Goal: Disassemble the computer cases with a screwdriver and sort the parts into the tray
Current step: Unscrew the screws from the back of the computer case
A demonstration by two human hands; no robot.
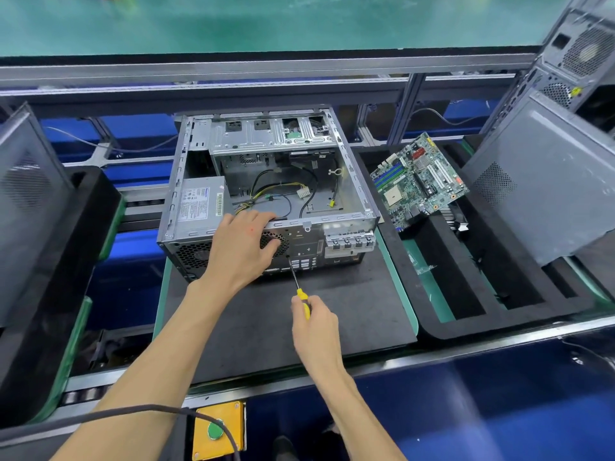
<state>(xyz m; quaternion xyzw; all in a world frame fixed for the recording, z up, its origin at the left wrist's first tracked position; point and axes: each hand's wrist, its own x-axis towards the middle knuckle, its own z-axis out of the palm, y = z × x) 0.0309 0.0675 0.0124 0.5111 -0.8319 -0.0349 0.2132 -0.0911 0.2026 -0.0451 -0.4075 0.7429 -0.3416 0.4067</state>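
1. Nearest the lens, a yellow button box point(219, 430) with a green button was seen at the bench edge, with a dark cable point(139, 409) looped across the left forearm.
2. Right hand point(316, 324) was curled round the yellow handle of the screwdriver point(298, 289); the shaft was angled up and the tip was set against the rear panel of the computer case point(266, 194), just beside the fan grille.
3. Left hand point(241, 247) was laid over the case's top rear edge, fingers bent over the rim, thumb against the fan grille.
4. Case was placed on its side, side panel off, on a dark mat point(276, 314). Power supply point(199, 202) was seen inside at left, loose wires point(283, 194) in the middle.
5. Motherboard point(417, 179) was found lying tilted on the black tray point(466, 314) to the right of the case.
6. Grey case panel point(545, 181) was leaned at far right; another case point(579, 51) was stood behind it.
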